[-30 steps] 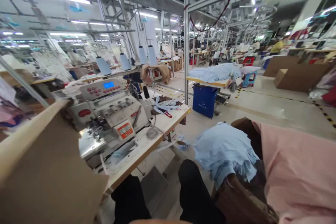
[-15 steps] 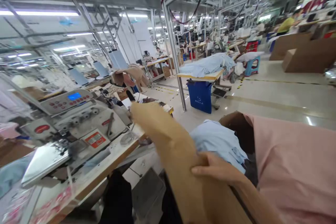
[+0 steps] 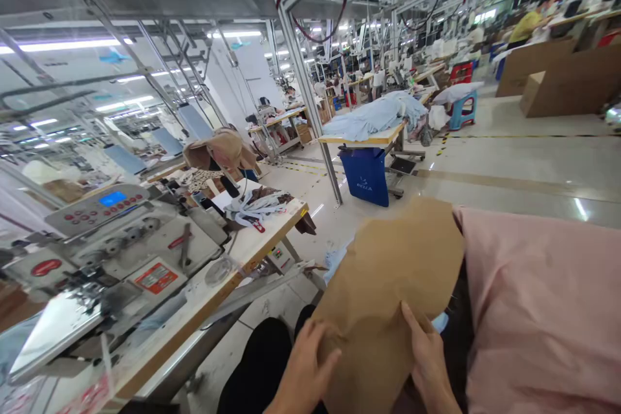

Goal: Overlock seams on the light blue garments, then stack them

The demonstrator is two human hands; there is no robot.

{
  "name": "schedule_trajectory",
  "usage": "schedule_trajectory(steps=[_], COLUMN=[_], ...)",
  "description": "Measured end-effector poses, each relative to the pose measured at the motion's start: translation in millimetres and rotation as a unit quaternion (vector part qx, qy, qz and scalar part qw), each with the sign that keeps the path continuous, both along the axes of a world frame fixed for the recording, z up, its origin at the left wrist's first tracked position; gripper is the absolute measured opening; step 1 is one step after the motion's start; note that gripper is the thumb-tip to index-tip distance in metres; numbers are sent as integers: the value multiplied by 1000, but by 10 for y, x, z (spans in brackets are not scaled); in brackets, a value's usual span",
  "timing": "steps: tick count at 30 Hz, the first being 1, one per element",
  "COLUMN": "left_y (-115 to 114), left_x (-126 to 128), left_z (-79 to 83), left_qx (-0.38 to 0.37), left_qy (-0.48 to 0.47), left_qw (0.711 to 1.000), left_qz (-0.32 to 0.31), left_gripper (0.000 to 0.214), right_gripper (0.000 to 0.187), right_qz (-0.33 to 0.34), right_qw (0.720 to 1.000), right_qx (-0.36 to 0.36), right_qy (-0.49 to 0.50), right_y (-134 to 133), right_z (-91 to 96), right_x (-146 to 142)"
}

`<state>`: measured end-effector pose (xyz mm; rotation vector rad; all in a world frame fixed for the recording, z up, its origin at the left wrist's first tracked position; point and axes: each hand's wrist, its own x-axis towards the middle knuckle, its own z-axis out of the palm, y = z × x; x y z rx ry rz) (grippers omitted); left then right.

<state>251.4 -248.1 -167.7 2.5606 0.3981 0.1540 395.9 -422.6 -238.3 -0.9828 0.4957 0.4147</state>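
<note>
Both my hands hold a tan fabric panel (image 3: 383,291) up over my lap. My left hand (image 3: 305,369) pinches its lower left edge, and my right hand (image 3: 427,362) grips its lower right side with the fingers spread on the cloth. The panel hides most of a pile of light blue fabric (image 3: 334,262), and only a small bit shows beyond its left edge. A large piece of pink fabric (image 3: 543,310) lies to the right of my right hand. My black trousers (image 3: 257,362) show below the hands.
To my left an overlock sewing machine (image 3: 130,239) stands on a wooden-edged table (image 3: 213,294), with white strips (image 3: 252,207) at its far end. Ahead stand a blue bin (image 3: 365,176), a table piled with blue fabric (image 3: 373,118), and cardboard cartons (image 3: 572,77). A co-worker (image 3: 526,27) is far off.
The tan panel has swung from my left across to the front of me, now in both hands and covering the blue pile. My view has turned slightly and tilted.
</note>
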Motion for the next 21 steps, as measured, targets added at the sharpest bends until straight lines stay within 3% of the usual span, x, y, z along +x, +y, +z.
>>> schedule_trajectory(steps=[3,7,10,14,17,21], left_y=[279,495,422,139,-19,-35], left_x=[287,675,996,1558,1946,2121], left_z=[30,61,230,412,266,-37], left_qx=[-47,-32,36,113,124,81], left_qy=[-5,-23,-51,-60,-14,4], left_qw=[995,994,998,975,956,962], left_qz=[87,99,21,-182,-264,-259], left_gripper=[29,34,48,59,60,64], right_gripper=[72,80,78,77,72,43], right_qz=[-51,-119,-157,-153,-103,19], right_qw=[999,992,985,983,986,979], right_qx=[-10,-48,-71,-96,-129,-194], right_qy=[2,0,-19,-31,-29,-55], right_y=[190,386,563,697,634,452], right_z=[-47,25,131,147,94,158], right_x=[-72,-85,-16,157,211,31])
